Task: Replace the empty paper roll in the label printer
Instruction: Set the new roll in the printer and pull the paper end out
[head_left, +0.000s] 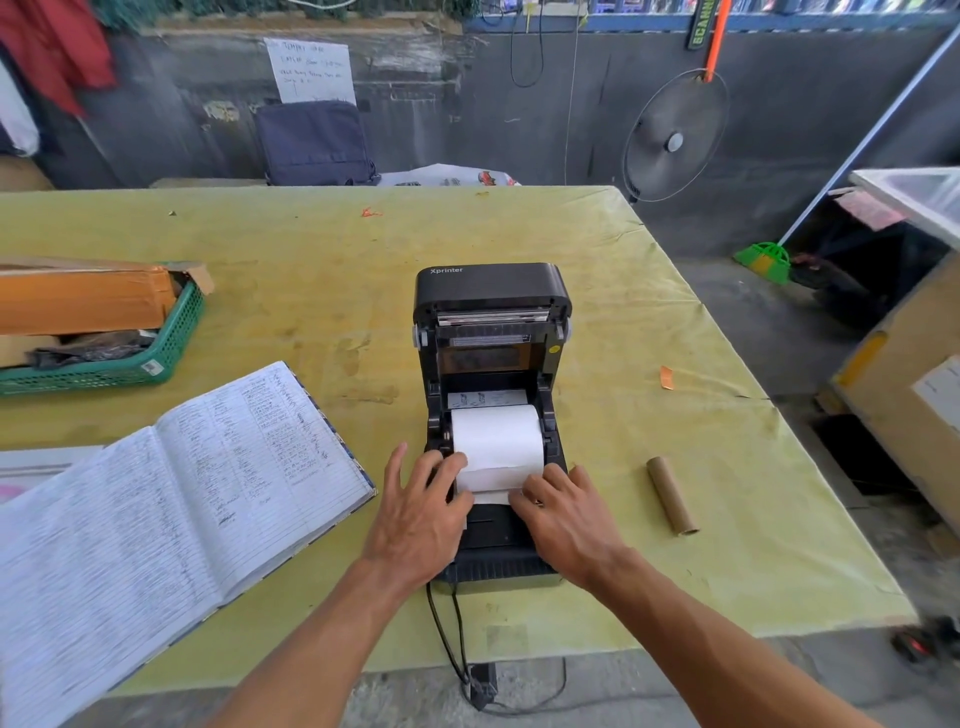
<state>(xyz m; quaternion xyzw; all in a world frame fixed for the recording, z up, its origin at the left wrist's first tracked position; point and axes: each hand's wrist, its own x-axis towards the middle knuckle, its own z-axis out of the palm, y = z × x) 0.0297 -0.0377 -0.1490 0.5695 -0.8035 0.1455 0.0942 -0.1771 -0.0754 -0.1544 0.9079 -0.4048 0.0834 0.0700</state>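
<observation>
Fingers (401, 463) of the left hand (421, 512) are spread apart and laid on the left edge of the loose paper end (491, 483). The right hand (563, 512) is laid the same way on the right edge. The paper looks pressed flat, not gripped. A pinch under the fingertips cannot be ruled out.

Just past the fingertips, the new paper roll (496, 434) is seated in the open printer (498, 540), between the two side guides. Its long axis runs sideways, from the left hand across to the right hand. The loose end is unrolled over the top and points back toward the wrists. Beyond the roll, the lid (491, 286) is stood up and open.

Trouble could be caused in a few ways. If one edge is pulled harder than the other, the paper may be fed crooked and get jammed. If the end is let go too soon, it may curl back onto the roll. If the end is left too short when the lid is shut, nothing may be fed out. Fingers could be caught if the lid is dropped while they rest there.

To the right of the right hand, well apart, the empty cardboard core (671, 496) is lying on the yellow table (675, 322), its long axis pointing away from the person. To the left of the left hand an open notebook (182, 483) is spread out, and a green basket (171, 343) sits farther off.
</observation>
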